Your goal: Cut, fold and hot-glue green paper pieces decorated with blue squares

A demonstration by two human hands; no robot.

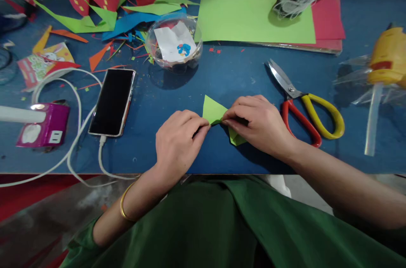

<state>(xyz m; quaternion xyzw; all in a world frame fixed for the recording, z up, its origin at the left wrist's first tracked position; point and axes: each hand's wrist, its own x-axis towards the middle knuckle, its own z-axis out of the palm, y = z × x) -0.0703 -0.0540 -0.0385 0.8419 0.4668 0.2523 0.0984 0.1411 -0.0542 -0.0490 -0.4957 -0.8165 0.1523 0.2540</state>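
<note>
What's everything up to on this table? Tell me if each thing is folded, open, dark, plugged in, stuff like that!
Small green paper: partly folded, pinched between the left hand and right hand.
Scissors: lying down, not held, blades nearly together.
Phone: screen dark, cable plugged in.
Clear bowl: uncovered, with things inside.
Large green sheet: lying flat, partly over red sheets.

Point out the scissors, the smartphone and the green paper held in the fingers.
Scissors (292, 91): head view, at the pivot.
Smartphone (112, 102): head view, middle of the dark screen.
Green paper (212, 110): head view, on its exposed upper part.
</note>
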